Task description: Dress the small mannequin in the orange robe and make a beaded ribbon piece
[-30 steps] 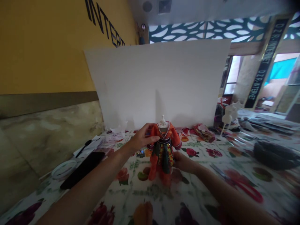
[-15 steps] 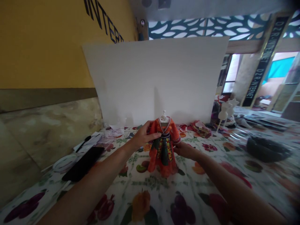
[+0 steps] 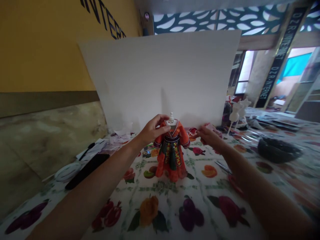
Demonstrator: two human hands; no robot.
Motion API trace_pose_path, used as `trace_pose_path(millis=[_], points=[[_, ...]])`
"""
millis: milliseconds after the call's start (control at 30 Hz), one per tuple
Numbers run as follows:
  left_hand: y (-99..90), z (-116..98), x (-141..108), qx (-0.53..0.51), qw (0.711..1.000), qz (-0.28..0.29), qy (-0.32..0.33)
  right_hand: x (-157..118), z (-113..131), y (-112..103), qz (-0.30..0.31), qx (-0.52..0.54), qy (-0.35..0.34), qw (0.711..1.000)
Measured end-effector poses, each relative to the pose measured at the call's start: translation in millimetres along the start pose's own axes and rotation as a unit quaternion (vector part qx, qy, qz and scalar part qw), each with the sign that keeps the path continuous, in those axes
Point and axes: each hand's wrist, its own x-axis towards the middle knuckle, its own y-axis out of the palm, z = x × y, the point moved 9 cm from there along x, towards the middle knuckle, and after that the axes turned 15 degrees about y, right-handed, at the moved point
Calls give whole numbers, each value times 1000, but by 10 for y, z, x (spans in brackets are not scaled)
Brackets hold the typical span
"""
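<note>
A small white mannequin [image 3: 171, 118] stands upright on the table, wearing an orange doll dress [image 3: 183, 136] with beaded trim, a dark beaded belt and patterned front panels. My left hand [image 3: 153, 129] grips the dressed form at its left shoulder, thumb in front and fingers behind. To the right of the dress, apart from it, my right hand [image 3: 208, 136] is raised with its fingers drawn together. Whatever those fingertips hold, if anything, is too small to make out. Pink fabric [image 3: 215, 129] lies just behind that hand.
Scissors [image 3: 223, 166] lie partly under my right forearm. A black phone-like slab [image 3: 87, 171], a white roll [image 3: 67, 171] and papers are on the left. Bare white mannequins [image 3: 235, 113] and a dark plastic-wrapped bundle [image 3: 278, 150] are on the right. A white board [image 3: 160, 73] stands behind.
My right hand has left the dress's sleeve and moved up and right, towards the pink fabric. My left hand has shifted from the waist up to the shoulder. Scissors now show.
</note>
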Motion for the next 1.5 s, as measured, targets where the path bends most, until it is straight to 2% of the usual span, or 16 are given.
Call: trace_pose_path(millis=[100,200,267,367,467,533,733,833,900,933,1000,1067,1167,1267,1400,1500], points=[[9,-5,59,-9,1000,-11,19,-160,341,-270,-58,30,-52,997],[26,4,117,-12,999,-15,26,-467,748,-401,-96,57,-129,985],[54,18,126,-18,1000,-10,18,-703,1012,-330,-84,34,-194,977],[77,16,84,-3,1000,-6,9,-943,1214,-66,-33,-47,-236,970],[63,22,-2,13,1000,-13,-1,-1056,1249,192,34,-81,-254,963],[65,58,-62,-4,1000,-16,-13,-1081,1233,307,47,-101,-257,960],[67,159,-137,-38,999,-17,-1,-1181,1298,462,-38,-148,-315,937],[-90,43,-193,58,992,-90,64,-1225,1330,509,-73,-163,-344,922],[-184,-179,-292,194,960,-147,139,-1235,1339,523,-84,-169,-354,916],[-168,-302,-347,261,936,-154,178,-1227,1333,526,-83,-168,-351,918],[-33,-482,-428,351,896,-120,243,-1189,1304,522,-79,-162,-332,926],[74,-551,-469,379,881,-85,270,-1159,1275,522,-80,-168,-319,929],[10,-536,-437,365,893,-106,240,-1179,1284,516,-93,-176,-340,919],[-87,-445,-287,306,926,-118,185,-1213,1315,500,-99,-165,-359,913],[-47,-311,-26,202,968,-76,132,-1239,1348,508,-103,-169,-365,910],[45,-214,97,133,985,-42,104,-1237,1347,535,-103,-180,-367,907]])
